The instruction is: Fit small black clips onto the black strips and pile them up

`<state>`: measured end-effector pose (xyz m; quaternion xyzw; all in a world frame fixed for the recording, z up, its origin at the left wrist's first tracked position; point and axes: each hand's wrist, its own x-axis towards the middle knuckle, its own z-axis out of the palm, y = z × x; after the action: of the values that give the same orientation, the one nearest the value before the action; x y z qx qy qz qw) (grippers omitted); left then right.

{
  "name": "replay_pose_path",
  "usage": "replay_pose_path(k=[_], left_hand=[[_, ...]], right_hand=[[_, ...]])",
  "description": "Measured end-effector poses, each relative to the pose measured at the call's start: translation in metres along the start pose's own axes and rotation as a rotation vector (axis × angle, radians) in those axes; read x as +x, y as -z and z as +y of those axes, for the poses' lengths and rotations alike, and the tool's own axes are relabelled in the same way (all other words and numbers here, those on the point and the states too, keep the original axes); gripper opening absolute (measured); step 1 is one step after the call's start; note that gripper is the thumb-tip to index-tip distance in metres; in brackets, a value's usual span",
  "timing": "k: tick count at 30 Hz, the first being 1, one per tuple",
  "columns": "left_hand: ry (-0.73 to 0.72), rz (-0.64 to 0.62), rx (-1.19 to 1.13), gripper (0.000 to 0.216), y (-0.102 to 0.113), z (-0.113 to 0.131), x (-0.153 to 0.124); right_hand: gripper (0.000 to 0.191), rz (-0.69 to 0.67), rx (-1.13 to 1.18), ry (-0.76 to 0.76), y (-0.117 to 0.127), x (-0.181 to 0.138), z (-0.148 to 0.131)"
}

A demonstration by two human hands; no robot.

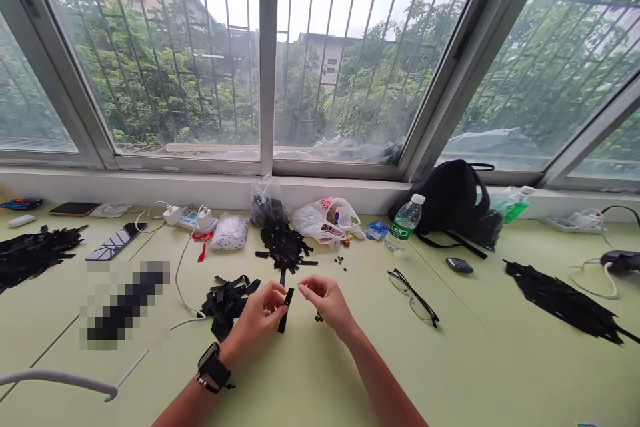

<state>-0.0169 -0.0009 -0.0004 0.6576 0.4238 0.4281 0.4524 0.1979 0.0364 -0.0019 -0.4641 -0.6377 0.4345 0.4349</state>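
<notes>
My left hand (257, 313) pinches a short black fabric strip (283, 323) near its middle, holding it tilted above the table. Just right of the strip is my right hand (330, 303), thumb and fingertips pressed together; whatever small thing they hold, if any, does not show. A few tiny black ring-like pieces (319, 317) lie below the right fingers. Beside my left hand is a loose heap of black strips (225, 300). A larger heap of black strips (283, 247) spreads out beyond both hands. More tiny black pieces (340, 259) are scattered behind my right hand.
Eyeglasses (414, 297), a water bottle (404, 223) and a black backpack (445, 197) sit to the right. Black bundles lie at far left (37, 250) and far right (563, 297). A white cable (185, 300) crosses the left side, near a phone (116, 241).
</notes>
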Motion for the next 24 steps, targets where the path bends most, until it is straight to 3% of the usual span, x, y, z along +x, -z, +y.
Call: replay_pose_path(k=[3, 6, 11, 14, 19, 24], left_hand=[[-0.009, 0.034, 0.021, 0.015, 0.001, -0.006, 0.001], [-0.036, 0.140, 0.152, 0.008, 0.003, -0.010, 0.001], [-0.025, 0.319, 0.263, 0.011, 0.005, -0.015, 0.002], [-0.014, 0.332, 0.160, 0.014, 0.004, -0.017, 0.003], [0.025, 0.376, 0.002, 0.020, 0.008, -0.018, 0.007], [0.068, 0.335, -0.127, 0.025, 0.010, -0.017, 0.010]], right_hand=[[0.039, 0.243, -0.173, 0.007, 0.031, 0.008, 0.013], [0.034, 0.315, -0.303, 0.003, 0.054, 0.012, 0.022], [0.024, 0.150, -0.387, 0.023, 0.050, 0.008, 0.020], [0.018, 0.078, -0.445, 0.064, 0.040, 0.004, 0.015], [0.014, 0.078, -0.547, 0.052, 0.035, -0.001, 0.014], [0.012, 0.051, -0.641, 0.013, 0.034, -0.001, 0.014]])
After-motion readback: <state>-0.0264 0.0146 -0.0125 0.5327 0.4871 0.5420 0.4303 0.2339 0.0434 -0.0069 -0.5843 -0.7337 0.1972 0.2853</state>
